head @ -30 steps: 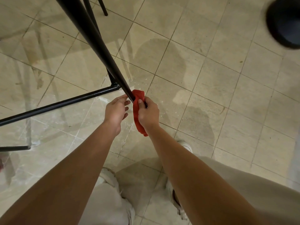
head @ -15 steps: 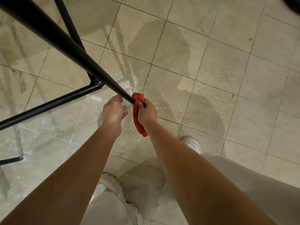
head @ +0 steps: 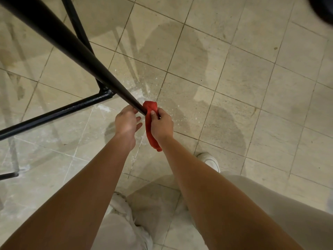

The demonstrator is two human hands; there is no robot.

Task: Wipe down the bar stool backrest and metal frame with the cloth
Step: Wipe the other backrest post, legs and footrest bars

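A black metal stool leg (head: 75,53) slants down from the upper left to the floor. Its lowest end is wrapped by a red cloth (head: 151,112), whose tail hangs down past my wrist. My right hand (head: 161,126) is closed around the cloth and the leg's foot. My left hand (head: 126,121) rests against the leg just above the cloth, fingers loosely curled; its grip is hidden by the hand's back. A black crossbar (head: 54,112) joins the leg near the floor. The backrest is out of view.
Beige floor tiles (head: 243,78) with pale dust specks lie around the leg's foot. A second black leg (head: 75,20) rises at upper left. A dark round object (head: 322,8) sits at the top right corner. My white shoes (head: 210,160) stand close below.
My view has tipped and come closer, so the leg looms larger. Both hands with the cloth have stayed at the bottom end of the leg, shifting only slightly.
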